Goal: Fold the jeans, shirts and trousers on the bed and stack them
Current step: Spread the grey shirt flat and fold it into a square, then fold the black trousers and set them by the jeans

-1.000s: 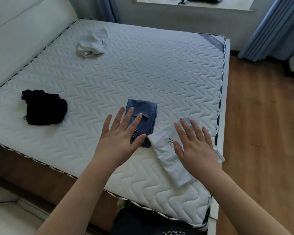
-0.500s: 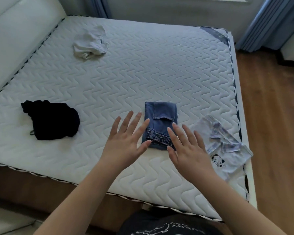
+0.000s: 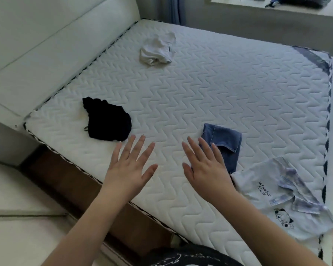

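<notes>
Folded blue jeans [image 3: 224, 143] lie on the white quilted mattress [image 3: 200, 96], near its front right. A pale blue collared shirt [image 3: 288, 200] with a dog print lies spread beside them at the right edge. A crumpled black garment [image 3: 108, 121] sits at the front left, and a bunched white garment [image 3: 159, 48] lies far back. My left hand [image 3: 130, 169] hovers with fingers spread just right of the black garment. My right hand [image 3: 206, 167], fingers spread and empty, covers the near left part of the jeans.
A white padded headboard [image 3: 52, 45] runs along the left. The brown bed base [image 3: 69, 179] shows below the mattress's near edge. A window sill [image 3: 277, 6] with dark items sits at the far back.
The view and both hands have swung left, from the shirt and jeans toward the black garment. The shirt, covered by my right hand a second ago, now lies uncovered.
</notes>
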A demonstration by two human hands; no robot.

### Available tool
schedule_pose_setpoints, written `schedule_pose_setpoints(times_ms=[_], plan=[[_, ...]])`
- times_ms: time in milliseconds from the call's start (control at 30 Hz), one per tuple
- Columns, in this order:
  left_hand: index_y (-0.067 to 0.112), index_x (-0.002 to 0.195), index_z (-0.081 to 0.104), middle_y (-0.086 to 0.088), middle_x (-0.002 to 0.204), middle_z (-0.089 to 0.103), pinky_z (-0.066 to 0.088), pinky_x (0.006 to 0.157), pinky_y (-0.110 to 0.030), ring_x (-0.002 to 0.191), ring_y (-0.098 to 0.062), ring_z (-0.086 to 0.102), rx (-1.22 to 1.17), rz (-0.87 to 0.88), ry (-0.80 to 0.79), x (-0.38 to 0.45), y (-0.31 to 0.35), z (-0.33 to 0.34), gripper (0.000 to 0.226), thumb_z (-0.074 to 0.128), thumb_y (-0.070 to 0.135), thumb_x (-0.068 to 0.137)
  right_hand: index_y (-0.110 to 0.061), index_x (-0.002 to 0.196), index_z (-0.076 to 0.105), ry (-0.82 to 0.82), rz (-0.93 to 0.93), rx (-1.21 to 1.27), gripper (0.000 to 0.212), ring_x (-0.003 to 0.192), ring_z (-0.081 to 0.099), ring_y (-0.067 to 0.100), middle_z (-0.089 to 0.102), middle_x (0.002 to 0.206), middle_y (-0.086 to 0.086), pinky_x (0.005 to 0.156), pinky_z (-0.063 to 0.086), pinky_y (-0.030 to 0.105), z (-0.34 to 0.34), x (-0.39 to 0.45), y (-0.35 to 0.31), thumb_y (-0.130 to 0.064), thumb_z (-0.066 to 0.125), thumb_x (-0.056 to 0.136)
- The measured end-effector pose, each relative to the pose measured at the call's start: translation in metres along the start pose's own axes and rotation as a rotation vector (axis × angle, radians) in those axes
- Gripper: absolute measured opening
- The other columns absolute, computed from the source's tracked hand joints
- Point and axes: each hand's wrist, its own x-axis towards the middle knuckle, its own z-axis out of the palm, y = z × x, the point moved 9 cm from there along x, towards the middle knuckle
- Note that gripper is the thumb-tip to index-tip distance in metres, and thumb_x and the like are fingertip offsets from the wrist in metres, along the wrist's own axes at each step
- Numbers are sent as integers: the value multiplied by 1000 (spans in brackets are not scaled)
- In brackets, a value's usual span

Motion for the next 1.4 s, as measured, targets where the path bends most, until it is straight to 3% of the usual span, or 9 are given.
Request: schedule_pose_setpoints(times_ms=[133,333,500,733,867,1000,1267,1400], plan=[[39,153,-9,6,164,-10,-9,120,-43,149,-16,-20,-23,-146,0,-10,-38,-1,70,-17,68,89,-32,156,-7,6,-99,-3,59,150,-18,19,-15,164,-7,114,-25,38,-2,32,-24,-51,13,104],[39,154,-6,6,164,-10,-11,120,-42,148,-15,-20,-14,-266,33,-25,-105,0,67,-9,67,93,-29,157,-2,7,-192,-8,61,151,-14,19,-11,165,-6,121,-13,42,0,76,-87,-50,8,101],[39,154,-9,6,164,-12,-13,119,-41,148,-15,-23,-48,-300,26,-18,-179,22,66,-6,66,94,-29,157,0,13,-231,-23,64,151,-13,19,-9,165,-7,122,-9,43,9,121,-151,-51,6,98],[39,152,-16,5,163,-17,-15,119,-42,146,-15,-28,-57,-203,-39,9,-276,54,65,-6,66,95,-29,157,-3,-14,-158,-12,63,150,-16,19,-11,165,-6,121,-13,42,34,176,-233,-51,5,98],[40,153,-14,6,164,-14,-13,120,-41,146,-14,-26,-38,-168,-53,25,-315,60,67,-12,66,91,-29,157,0,-12,-108,-7,63,151,-11,20,-7,165,-6,120,-12,41,38,195,-244,-50,7,98],[39,154,-7,6,164,-7,-13,119,-40,147,-13,-24,-35,-164,-46,37,-341,64,65,-4,65,94,-29,157,-1,-21,-83,2,62,151,-11,19,-6,165,-6,120,-13,41,45,211,-246,-50,7,99],[37,155,-1,4,165,1,-1,121,-44,150,-15,-13,-61,-321,-51,22,-374,76,66,0,66,95,-28,157,-2,-53,-235,26,62,151,-12,19,-7,165,-7,120,-11,41,64,258,-278,-50,12,101],[38,155,0,5,165,-2,-6,120,-42,149,-14,-17,-83,-353,-61,24,-398,86,69,-6,67,93,-28,157,0,-83,-296,-4,63,152,-9,19,-5,165,-7,122,-7,42,79,291,-305,-50,10,100]])
